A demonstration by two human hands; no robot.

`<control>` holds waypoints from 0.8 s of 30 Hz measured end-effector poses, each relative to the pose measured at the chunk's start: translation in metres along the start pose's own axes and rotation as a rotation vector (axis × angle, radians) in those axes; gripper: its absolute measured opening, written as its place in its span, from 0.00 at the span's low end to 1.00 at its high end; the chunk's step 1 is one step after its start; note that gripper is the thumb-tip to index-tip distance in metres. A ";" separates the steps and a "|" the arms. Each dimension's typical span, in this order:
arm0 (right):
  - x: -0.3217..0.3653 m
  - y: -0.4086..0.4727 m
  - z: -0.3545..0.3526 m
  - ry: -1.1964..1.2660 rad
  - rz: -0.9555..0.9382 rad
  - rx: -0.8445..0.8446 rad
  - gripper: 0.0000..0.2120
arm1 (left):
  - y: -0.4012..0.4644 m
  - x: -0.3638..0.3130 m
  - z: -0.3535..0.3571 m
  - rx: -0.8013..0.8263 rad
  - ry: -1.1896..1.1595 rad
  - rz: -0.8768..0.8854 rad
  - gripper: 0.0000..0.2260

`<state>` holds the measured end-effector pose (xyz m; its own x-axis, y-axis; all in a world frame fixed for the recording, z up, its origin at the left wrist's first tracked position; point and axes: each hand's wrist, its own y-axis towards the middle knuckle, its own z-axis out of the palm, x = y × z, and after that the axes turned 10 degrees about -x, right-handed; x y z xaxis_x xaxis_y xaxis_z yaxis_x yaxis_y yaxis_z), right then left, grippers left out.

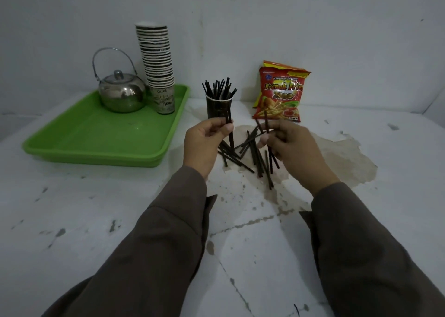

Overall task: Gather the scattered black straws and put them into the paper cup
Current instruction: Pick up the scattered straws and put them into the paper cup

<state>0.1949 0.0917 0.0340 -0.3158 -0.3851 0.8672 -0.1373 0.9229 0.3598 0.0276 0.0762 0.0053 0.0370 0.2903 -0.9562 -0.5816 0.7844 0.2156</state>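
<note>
A dark paper cup [218,108] stands upright in the middle of the white surface with several black straws [219,88] sticking out of its top. Just in front of it, my left hand [204,145] pinches one black straw [230,138] held nearly upright. My right hand [292,148] grips a few black straws [266,124] that point up and down through its fingers. Between and below both hands, several loose black straws [243,153] lie crossed in a pile on a stained patch of the surface.
A green tray [96,138] at the left holds a steel kettle [121,94] and a tall stack of paper cups [159,66]. A red snack bag [280,95] leans on the wall right of the cup. The wall runs close behind.
</note>
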 end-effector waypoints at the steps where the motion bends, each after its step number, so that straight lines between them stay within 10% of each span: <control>1: 0.002 0.004 0.002 0.072 0.037 -0.051 0.05 | 0.001 -0.003 -0.001 -0.005 -0.006 0.003 0.07; 16: 0.055 0.144 0.041 0.322 0.062 -0.231 0.04 | 0.119 -0.078 0.011 -0.075 0.221 0.316 0.07; 24: 0.044 0.184 0.071 0.013 0.056 -0.135 0.05 | 0.151 -0.058 0.014 -0.075 0.425 0.347 0.03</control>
<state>0.0891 0.2442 0.1136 -0.3076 -0.3335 0.8912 0.0085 0.9356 0.3531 -0.0509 0.1853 0.0961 -0.4893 0.2654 -0.8307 -0.5585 0.6362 0.5322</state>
